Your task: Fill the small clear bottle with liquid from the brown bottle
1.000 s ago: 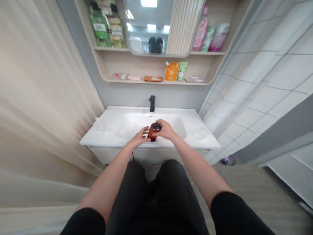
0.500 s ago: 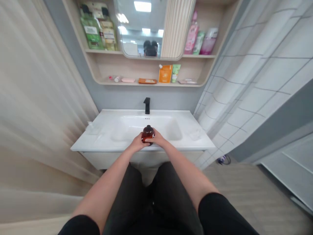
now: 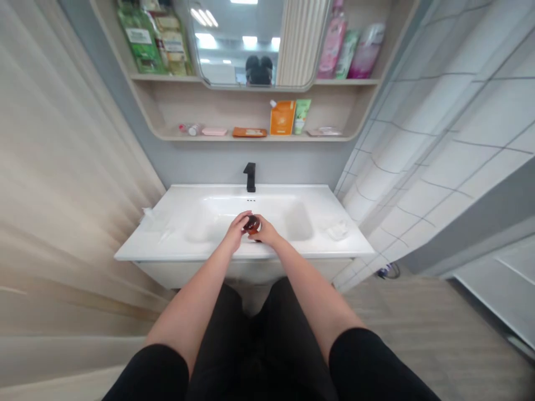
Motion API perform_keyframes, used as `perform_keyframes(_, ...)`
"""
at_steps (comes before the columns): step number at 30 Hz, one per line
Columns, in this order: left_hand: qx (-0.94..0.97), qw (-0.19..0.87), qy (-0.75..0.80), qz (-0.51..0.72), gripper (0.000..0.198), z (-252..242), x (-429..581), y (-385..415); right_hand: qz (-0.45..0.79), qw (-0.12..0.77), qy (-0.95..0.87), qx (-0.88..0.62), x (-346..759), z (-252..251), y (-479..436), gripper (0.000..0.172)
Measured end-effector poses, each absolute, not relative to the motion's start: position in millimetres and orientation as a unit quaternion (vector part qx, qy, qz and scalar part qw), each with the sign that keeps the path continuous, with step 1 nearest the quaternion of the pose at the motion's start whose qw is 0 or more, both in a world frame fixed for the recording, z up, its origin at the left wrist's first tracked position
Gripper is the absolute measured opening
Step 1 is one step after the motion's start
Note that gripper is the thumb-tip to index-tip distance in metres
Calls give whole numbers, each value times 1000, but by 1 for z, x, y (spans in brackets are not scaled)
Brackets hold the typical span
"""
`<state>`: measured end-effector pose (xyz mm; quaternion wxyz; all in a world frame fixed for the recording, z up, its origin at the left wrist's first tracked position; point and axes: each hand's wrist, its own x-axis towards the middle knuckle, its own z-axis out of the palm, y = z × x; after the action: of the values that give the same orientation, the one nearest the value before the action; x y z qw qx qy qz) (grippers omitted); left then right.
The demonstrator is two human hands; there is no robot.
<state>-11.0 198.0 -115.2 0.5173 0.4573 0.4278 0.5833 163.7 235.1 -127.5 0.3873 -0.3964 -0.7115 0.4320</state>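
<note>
A small amber-brown bottle is held between my two hands, above the front rim of the white washbasin. It is tilted, with its rounded dark end facing up and a dark bit showing at the lower end by the right fingers. My left hand grips the bottle from the left, fingers curled over its upper end. From the right, my right hand wraps its side. Parts of the bottle are hidden behind the fingers, and any label cannot be read.
A black faucet stands behind the basin. Above hangs a mirror cabinet with bottles, tubes and an orange pouch. Clear crumpled plastic lies on the right counter. A beige curtain borders the left, a checked white one the right.
The bottle has turned over from upright, its black top no longer pointing up. My left hand has shifted up and over its upper end. The view has tilted slightly down.
</note>
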Motion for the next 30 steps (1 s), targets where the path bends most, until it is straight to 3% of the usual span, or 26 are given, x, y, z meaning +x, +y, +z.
perform_keyframes(14, 506, 425, 457, 596, 48, -122, -3, 201, 511, 374, -675, -378, 163, -131, 239, 80)
perform_keyframes(20, 533, 401, 429, 609, 66, -121, -2, 197, 549, 368, -649, -377, 165, -118, 228, 74)
perform_keyframes(30, 539, 419, 421, 597, 69, -127, -3, 202, 568, 359, -637, -378, 164, -115, 229, 70)
